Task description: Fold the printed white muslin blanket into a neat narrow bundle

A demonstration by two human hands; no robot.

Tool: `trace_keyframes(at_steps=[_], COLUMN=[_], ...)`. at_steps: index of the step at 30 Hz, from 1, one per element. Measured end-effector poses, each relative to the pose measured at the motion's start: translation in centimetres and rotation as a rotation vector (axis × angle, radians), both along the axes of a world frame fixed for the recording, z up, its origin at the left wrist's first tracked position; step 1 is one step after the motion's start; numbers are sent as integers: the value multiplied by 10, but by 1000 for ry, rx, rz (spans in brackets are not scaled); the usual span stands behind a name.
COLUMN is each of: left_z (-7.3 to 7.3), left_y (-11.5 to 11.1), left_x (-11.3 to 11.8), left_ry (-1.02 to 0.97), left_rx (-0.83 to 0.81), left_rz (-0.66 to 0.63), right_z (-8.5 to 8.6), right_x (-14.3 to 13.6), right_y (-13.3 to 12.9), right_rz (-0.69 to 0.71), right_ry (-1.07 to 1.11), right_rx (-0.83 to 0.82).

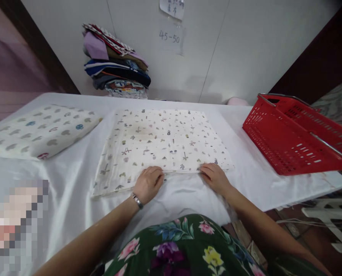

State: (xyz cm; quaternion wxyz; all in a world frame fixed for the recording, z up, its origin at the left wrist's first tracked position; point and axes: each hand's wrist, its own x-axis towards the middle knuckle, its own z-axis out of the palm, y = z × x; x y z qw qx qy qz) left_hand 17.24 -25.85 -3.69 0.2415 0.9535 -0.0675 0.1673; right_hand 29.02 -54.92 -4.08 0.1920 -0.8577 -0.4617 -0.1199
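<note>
White printed folded cloth lies towards twelve o'clock, long axis nine-to-three; left hand and right hand, equally near, pinch its six o'clock edge.

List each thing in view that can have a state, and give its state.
Patterned cloth: laid flat, near edge layered
Left hand: on that edge, fingers curled
Right hand: on that edge, fingers curled
Grey-print cloth: folded, lying flat
Tablecloth: spread, wrinkled in front
Red basket: upright
Piled fabrics: folded, stacked
Watch: on left wrist
</note>
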Motion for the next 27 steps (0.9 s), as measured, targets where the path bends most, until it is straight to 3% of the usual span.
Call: trace_keyframes(at_steps=[7, 16, 27], left_z=[-1, 0, 3], left_y=[0, -3, -17], left_x=[2, 2, 12], left_ry=[3, -67, -54], left_rx=[80, 336, 401], left_rz=[3, -79, -128], right_z=[-5, -3, -1], right_x=[2, 6, 4], right_y=[0, 1, 2], right_rz=[-24, -47, -30], right_ry=[-37, 12, 29], right_rx=[-3, 18, 32])
